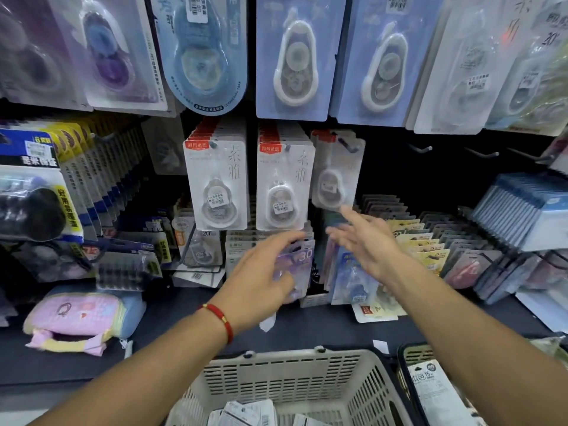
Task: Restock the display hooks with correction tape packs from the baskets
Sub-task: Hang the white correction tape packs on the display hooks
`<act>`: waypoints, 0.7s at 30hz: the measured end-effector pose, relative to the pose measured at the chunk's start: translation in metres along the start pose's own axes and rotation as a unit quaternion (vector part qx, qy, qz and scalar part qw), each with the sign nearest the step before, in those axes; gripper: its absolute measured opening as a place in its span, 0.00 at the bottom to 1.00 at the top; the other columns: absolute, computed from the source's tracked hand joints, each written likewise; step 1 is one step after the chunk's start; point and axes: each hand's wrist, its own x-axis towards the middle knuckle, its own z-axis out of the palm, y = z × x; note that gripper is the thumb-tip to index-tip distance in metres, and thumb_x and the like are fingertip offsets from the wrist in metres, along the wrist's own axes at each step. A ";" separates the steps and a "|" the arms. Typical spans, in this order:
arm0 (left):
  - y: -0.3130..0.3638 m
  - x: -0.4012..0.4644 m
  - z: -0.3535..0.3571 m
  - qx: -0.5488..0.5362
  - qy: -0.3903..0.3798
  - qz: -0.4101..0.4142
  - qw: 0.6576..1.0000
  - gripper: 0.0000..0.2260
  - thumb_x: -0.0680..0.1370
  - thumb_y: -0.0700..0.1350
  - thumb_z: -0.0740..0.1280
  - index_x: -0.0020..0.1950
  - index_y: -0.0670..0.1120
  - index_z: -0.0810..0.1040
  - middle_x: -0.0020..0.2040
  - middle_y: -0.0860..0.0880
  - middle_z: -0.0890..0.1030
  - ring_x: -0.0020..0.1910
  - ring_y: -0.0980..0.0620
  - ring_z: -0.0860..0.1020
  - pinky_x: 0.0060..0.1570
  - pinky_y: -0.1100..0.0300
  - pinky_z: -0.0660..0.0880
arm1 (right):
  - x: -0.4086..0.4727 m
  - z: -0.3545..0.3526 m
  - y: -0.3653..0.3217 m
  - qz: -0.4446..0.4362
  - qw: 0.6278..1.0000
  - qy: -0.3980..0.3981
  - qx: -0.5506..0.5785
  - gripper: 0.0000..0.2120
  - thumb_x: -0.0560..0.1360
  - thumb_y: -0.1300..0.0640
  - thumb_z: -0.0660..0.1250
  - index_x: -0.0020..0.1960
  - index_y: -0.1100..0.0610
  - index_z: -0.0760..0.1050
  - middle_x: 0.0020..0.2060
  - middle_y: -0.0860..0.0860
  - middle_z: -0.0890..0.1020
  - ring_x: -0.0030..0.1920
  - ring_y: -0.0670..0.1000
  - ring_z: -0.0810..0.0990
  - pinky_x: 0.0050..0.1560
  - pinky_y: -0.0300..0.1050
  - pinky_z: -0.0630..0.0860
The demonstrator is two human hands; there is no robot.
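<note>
A clear-fronted correction tape pack [336, 176] hangs tilted on a display hook, beside two full rows of white packs [216, 182] [284, 186]. My right hand [368, 241] is just below the tilted pack, fingers spread and holding nothing. My left hand [261, 272], with a red bracelet on the wrist, is spread in front of a purple pack [302, 256] standing in the lower rack; I cannot tell whether it touches the pack. A beige basket [276, 362] below holds several loose packs [246, 410]. To the right, bare hooks [421, 148] stick out.
A black basket [403, 358] with a white pack stands at the bottom right. Larger blue and white packs [295, 56] hang above. Rows of upright packs [424, 244] fill the shelf rack. A pink pouch [76, 315] lies on the dark shelf [184, 318] at left.
</note>
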 end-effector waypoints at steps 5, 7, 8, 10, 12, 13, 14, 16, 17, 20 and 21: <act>-0.039 -0.018 0.013 0.174 -0.166 0.024 0.970 0.19 0.80 0.38 0.66 0.70 0.52 0.79 0.64 0.58 0.79 0.60 0.60 0.73 0.61 0.72 0.66 | -0.023 -0.025 0.038 0.015 0.971 -0.076 -0.227 0.07 0.83 0.64 0.64 0.60 0.62 0.77 0.46 0.57 0.85 0.34 0.52 0.83 0.32 0.41 0.79; -0.055 -0.031 0.023 0.238 -0.263 -0.004 0.935 0.19 0.82 0.41 0.65 0.72 0.52 0.77 0.70 0.53 0.78 0.69 0.54 0.73 0.67 0.65 0.67 | -0.039 -0.033 0.055 -0.002 0.929 -0.154 -0.337 0.05 0.83 0.65 0.64 0.55 0.60 0.78 0.39 0.54 0.84 0.31 0.50 0.81 0.30 0.40 0.76; -0.063 -0.038 0.028 0.265 -0.307 -0.026 0.914 0.19 0.82 0.42 0.65 0.73 0.52 0.76 0.71 0.51 0.77 0.71 0.51 0.73 0.69 0.59 0.69 | -0.046 -0.035 0.065 -0.018 0.896 -0.196 -0.398 0.05 0.83 0.64 0.64 0.54 0.58 0.78 0.38 0.53 0.84 0.30 0.50 0.81 0.31 0.39 0.76; -0.081 -0.057 0.041 0.317 -0.368 -0.078 0.871 0.19 0.82 0.42 0.64 0.73 0.52 0.75 0.71 0.47 0.76 0.71 0.45 0.74 0.67 0.53 0.73 | -0.057 -0.040 0.089 -0.038 0.782 -0.292 -0.549 0.04 0.83 0.59 0.65 0.55 0.56 0.78 0.41 0.51 0.85 0.37 0.51 0.84 0.40 0.41 0.78; -0.104 -0.076 0.057 0.353 -0.400 -0.117 0.838 0.21 0.82 0.41 0.64 0.74 0.52 0.75 0.73 0.46 0.76 0.71 0.44 0.75 0.67 0.52 0.74 | -0.063 -0.045 0.120 -0.028 0.622 -0.361 -0.694 0.11 0.83 0.53 0.64 0.62 0.54 0.79 0.54 0.52 0.85 0.54 0.55 0.83 0.56 0.47 0.78; -0.116 -0.087 0.067 0.355 -0.407 -0.135 0.831 0.21 0.82 0.41 0.65 0.75 0.52 0.75 0.73 0.46 0.76 0.71 0.43 0.75 0.68 0.51 0.74 | -0.066 -0.049 0.137 -0.010 0.562 -0.377 -0.736 0.13 0.83 0.51 0.64 0.64 0.55 0.79 0.60 0.53 0.83 0.60 0.57 0.81 0.61 0.50 0.76; -0.127 -0.097 0.078 0.347 -0.404 -0.154 0.832 0.21 0.82 0.41 0.65 0.75 0.51 0.75 0.74 0.46 0.75 0.72 0.43 0.75 0.70 0.51 0.73 | -0.068 -0.056 0.155 0.008 0.528 -0.386 -0.756 0.14 0.83 0.50 0.64 0.63 0.56 0.79 0.62 0.55 0.82 0.62 0.59 0.80 0.62 0.52 0.76; -0.145 -0.124 0.105 0.298 -0.382 -0.203 0.851 0.20 0.83 0.43 0.65 0.75 0.51 0.75 0.75 0.45 0.75 0.73 0.43 0.74 0.71 0.52 0.72 | -0.077 -0.072 0.194 0.063 0.518 -0.392 -0.757 0.17 0.83 0.49 0.66 0.65 0.58 0.78 0.64 0.57 0.81 0.63 0.61 0.80 0.61 0.52 0.77; -0.151 -0.138 0.118 0.264 -0.367 -0.233 0.861 0.19 0.83 0.43 0.65 0.74 0.50 0.76 0.74 0.44 0.76 0.72 0.43 0.74 0.70 0.53 0.72 | -0.082 -0.082 0.215 0.093 0.522 -0.391 -0.753 0.20 0.82 0.47 0.67 0.69 0.57 0.76 0.67 0.56 0.79 0.64 0.60 0.79 0.63 0.52 0.76; -0.165 -0.182 0.148 0.211 -0.369 -0.277 0.862 0.16 0.83 0.43 0.66 0.71 0.49 0.77 0.72 0.43 0.76 0.69 0.43 0.77 0.67 0.55 0.74 | -0.100 -0.104 0.278 0.169 0.517 -0.390 -0.743 0.35 0.79 0.41 0.71 0.80 0.54 0.65 0.76 0.56 0.72 0.73 0.59 0.73 0.71 0.53 0.73; -0.169 -0.191 0.152 0.200 -0.383 -0.289 0.855 0.16 0.83 0.43 0.66 0.72 0.50 0.77 0.72 0.43 0.76 0.68 0.43 0.77 0.67 0.55 0.74 | -0.104 -0.108 0.295 0.182 0.516 -0.394 -0.739 0.42 0.77 0.38 0.72 0.83 0.54 0.59 0.80 0.56 0.67 0.77 0.59 0.69 0.74 0.56 0.69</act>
